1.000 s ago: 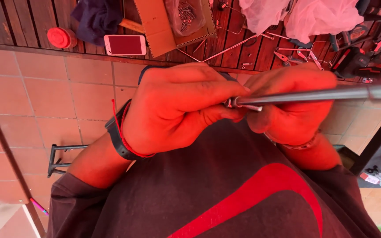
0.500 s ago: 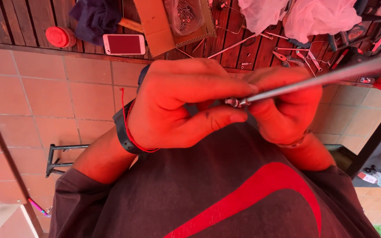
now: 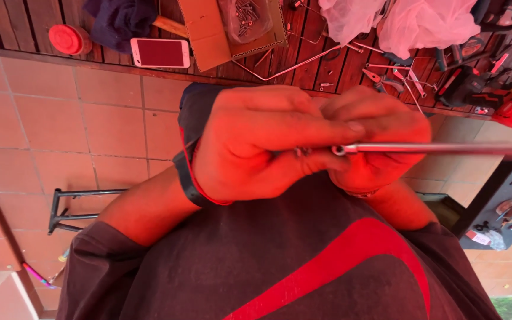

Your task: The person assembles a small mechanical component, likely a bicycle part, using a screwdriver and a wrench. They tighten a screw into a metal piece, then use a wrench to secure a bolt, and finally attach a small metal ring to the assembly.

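Since half a second ago the metal rod [image 3: 440, 148] has dropped from a tilt to lie almost level, and both hands have drawn closer together over it.

At the grip, the left hand [image 3: 256, 145] is closed, its thumb and forefinger pinched around something small at the rod's near end [image 3: 340, 150]; what that small piece is cannot be made out. Behind that end, the right hand [image 3: 374, 142] is curled shut on the rod, its fingers wrapped beneath and largely hidden by the left hand. From the pinch, the rod runs straight out to the right, past the right hand and off the picture's edge.

Just back from the grip, a dark wristband [image 3: 186, 178] with a thin red cord beside it circles the left wrist. Below the hands is the person's dark shirt with a red curved stripe [image 3: 351, 261].

Beyond the hands, well apart from the grip, stands a wooden slatted table [image 3: 25, 24] with a phone [image 3: 160, 53], a red round lid [image 3: 66, 39], a dark cloth [image 3: 120, 18], a cardboard box with a bag of screws [image 3: 245, 18], white plastic bags [image 3: 422, 24] and scattered hand tools [image 3: 410, 77]. A tiled floor [image 3: 42, 112] lies under it all.
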